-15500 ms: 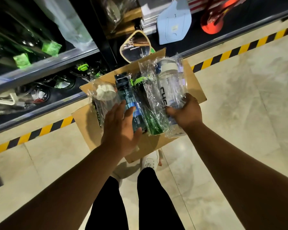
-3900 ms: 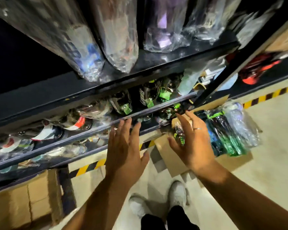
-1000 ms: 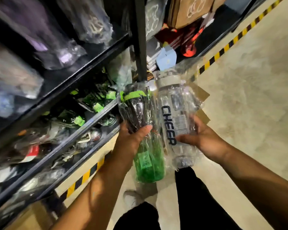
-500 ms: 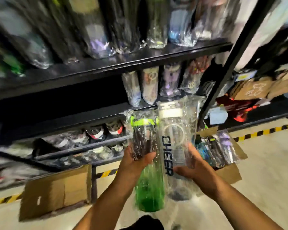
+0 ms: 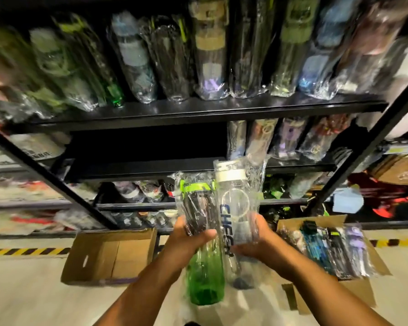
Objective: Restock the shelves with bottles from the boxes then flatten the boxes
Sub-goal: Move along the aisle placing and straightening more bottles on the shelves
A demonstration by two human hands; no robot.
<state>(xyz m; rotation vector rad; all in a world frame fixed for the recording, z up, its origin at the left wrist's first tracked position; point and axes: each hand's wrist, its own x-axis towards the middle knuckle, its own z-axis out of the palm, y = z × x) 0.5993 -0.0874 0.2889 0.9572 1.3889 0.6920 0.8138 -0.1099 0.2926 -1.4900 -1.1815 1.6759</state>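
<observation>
Left hand (image 5: 189, 241) is curled round one green bottle (image 5: 204, 278) and right hand (image 5: 257, 243) round one clear bottle (image 5: 233, 203), at frame centre. One lower-left box (image 5: 108, 255) and one lower-right box (image 5: 356, 292) are counted. Both grips are unchanged from earlier.

Forearms reach forward; left hand (image 5: 187, 241) grip round green bottle (image 5: 205, 278), right hand (image 5: 262, 240) grip round clear bottle (image 5: 233, 201).

A few seconds ago both hands were open and empty; now the left hand (image 5: 186, 241) grips the green bottle (image 5: 204, 274) and the right hand (image 5: 259, 241) grips the clear bottle (image 5: 233, 205) (each in its plastic wrap (image 5: 257, 170)). In the last second the two bottles have risen, so the white cap (image 5: 231, 176) reaches the edge of the middle shelf (image 5: 139, 168), and the box (image 5: 360, 292) lies now at the right of the arms.
</observation>
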